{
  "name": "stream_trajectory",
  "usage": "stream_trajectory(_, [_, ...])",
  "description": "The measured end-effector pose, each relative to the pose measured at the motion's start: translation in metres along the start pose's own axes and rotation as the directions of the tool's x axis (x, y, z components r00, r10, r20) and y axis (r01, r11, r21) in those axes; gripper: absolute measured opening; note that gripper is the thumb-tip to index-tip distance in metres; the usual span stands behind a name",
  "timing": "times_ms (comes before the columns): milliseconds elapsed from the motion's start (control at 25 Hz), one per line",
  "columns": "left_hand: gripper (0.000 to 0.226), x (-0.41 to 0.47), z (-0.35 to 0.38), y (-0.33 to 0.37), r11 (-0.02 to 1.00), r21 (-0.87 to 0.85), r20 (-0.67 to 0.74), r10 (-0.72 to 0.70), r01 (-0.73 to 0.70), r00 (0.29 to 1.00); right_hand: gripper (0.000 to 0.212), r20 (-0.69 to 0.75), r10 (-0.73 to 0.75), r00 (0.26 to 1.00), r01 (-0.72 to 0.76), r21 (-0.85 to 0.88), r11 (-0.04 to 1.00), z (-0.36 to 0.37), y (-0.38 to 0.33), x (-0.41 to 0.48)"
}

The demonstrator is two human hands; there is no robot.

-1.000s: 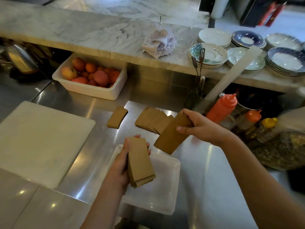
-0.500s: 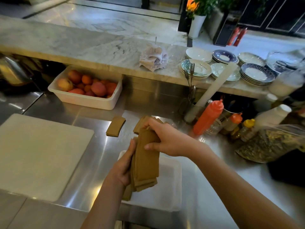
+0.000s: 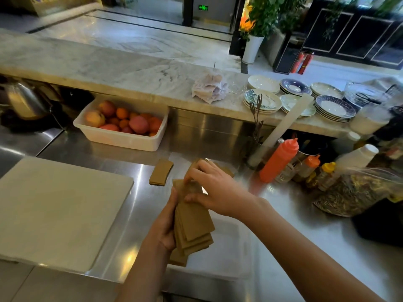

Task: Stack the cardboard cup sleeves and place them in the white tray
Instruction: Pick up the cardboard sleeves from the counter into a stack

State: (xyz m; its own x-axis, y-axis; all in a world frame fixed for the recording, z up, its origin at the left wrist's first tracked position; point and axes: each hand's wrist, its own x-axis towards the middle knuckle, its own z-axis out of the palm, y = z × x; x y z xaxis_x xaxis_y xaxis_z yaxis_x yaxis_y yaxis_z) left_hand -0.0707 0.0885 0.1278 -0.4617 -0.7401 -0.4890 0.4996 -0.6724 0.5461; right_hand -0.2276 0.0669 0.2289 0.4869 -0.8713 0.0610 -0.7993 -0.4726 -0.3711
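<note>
My left hand (image 3: 164, 225) grips a stack of flat brown cardboard cup sleeves (image 3: 194, 227), held upright and fanned above the white tray (image 3: 231, 253). My right hand (image 3: 214, 190) rests on the top end of that stack, thumb and fingers pinching its upper edge. Behind my right hand, the edge of a loose pile of sleeves (image 3: 226, 170) shows on the steel counter, mostly hidden. A small separate stack of sleeves (image 3: 161, 175) lies on the counter farther left.
A white cutting board (image 3: 58, 212) lies at the left. A white tub of fruit (image 3: 122, 125) stands at the back. Squeeze bottles (image 3: 279, 160), a bag of seeds (image 3: 357, 192) and a cup of forks (image 3: 256, 127) crowd the right. Plates (image 3: 298, 101) sit on the marble ledge.
My right hand brought one sleeve from the right onto the stack in my left hand and now presses on the stack's top. The camera view has tilted upward.
</note>
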Motion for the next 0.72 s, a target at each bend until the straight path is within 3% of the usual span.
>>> stream_trajectory(160, [0.085, -0.003, -0.008, 0.005, 0.999, -0.014, 0.054, 0.05, -0.049, 0.997, 0.019, -0.106, -0.066, 0.992, 0.064, -0.02, 0.998, 0.015, -0.014, 0.001])
stream_trajectory(360, [0.086, -0.005, -0.023, 0.013, 1.0, -0.014, 0.089, 0.014, -0.013, 0.996, 0.016, -0.12, -0.031, 0.992, 0.033, 0.014, 0.999, 0.037, -0.025, 0.001])
stream_trajectory(600, [0.117, -0.01, -0.046, 0.018, 0.995, -0.087, 0.077, 0.045, -0.038, 0.996, 0.002, -0.201, 0.221, 0.954, -0.171, 0.241, 0.955, 0.057, -0.009, 0.004])
stream_trajectory(720, [0.112, -0.009, -0.056, 0.02, 0.986, -0.16, 0.109, 0.054, -0.036, 0.993, 0.005, -0.259, 0.369, 0.893, -0.274, 0.337, 0.901, 0.064, 0.026, 0.008])
